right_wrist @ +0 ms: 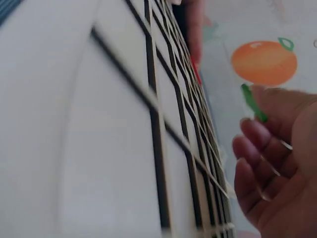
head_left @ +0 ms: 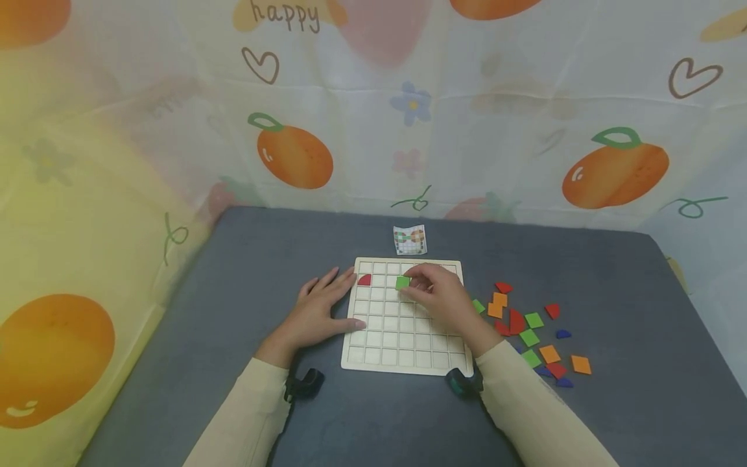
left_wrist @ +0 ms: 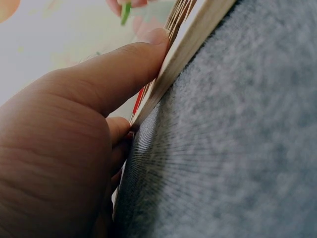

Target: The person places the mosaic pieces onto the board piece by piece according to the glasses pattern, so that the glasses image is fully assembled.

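Observation:
A pale gridded board (head_left: 373, 357) lies on the table, with a red quarter-circle piece (head_left: 364, 280) in a cell near its upper left corner. Between thumb and fingertips, my right hand (head_left: 436, 292) pinches a green square tile (head_left: 403, 283) above the upper middle of the grid. The right wrist view shows that green tile (right_wrist: 254, 103) edge-on, raised off the board. My left hand (head_left: 318, 310) rests along the board's left side, fingers extended and spread. Its thumb (left_wrist: 133, 64) lies on the wooden rim (left_wrist: 173, 67) in the left wrist view.
Loose orange tiles (head_left: 548, 354), green tiles (head_left: 533, 320), red pieces (head_left: 516, 322) and blue pieces (head_left: 563, 334) are scattered on the grey table (head_left: 245, 259) right of the board. A small printed pattern card (head_left: 410, 240) lies behind the board. A patterned cloth (head_left: 362, 155) hangs behind the table.

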`<state>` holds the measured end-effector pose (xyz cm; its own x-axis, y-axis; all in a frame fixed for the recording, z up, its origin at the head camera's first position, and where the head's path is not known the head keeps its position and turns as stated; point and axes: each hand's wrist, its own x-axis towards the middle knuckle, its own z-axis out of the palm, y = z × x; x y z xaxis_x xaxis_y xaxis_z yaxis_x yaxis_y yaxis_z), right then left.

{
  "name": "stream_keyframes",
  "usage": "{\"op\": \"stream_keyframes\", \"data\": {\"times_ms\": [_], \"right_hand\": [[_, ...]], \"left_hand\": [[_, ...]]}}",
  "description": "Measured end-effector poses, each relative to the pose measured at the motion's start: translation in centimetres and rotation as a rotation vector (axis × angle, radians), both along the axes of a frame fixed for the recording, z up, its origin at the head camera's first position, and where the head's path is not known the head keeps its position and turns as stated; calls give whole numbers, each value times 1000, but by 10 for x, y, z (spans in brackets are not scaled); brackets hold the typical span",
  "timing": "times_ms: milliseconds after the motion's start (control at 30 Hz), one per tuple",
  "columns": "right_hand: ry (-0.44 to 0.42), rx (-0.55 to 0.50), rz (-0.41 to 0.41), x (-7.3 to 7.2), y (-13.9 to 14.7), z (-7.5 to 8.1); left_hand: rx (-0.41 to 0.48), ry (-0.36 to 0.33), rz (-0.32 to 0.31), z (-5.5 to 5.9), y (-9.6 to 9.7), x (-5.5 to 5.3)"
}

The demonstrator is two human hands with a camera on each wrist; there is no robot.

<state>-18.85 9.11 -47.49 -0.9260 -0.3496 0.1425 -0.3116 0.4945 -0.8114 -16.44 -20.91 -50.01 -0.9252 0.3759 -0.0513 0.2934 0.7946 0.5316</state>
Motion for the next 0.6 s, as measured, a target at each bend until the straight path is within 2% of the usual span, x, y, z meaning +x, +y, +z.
{"op": "stream_keyframes", "data": {"times_ms": [267, 600], "right_hand": [[-72, 22, 32, -12, -19, -6], [-47, 166, 42, -24, -37, -8]], "left_hand": [[3, 13, -11, 0, 0, 0], [4, 15, -14, 0, -1, -1]]}}
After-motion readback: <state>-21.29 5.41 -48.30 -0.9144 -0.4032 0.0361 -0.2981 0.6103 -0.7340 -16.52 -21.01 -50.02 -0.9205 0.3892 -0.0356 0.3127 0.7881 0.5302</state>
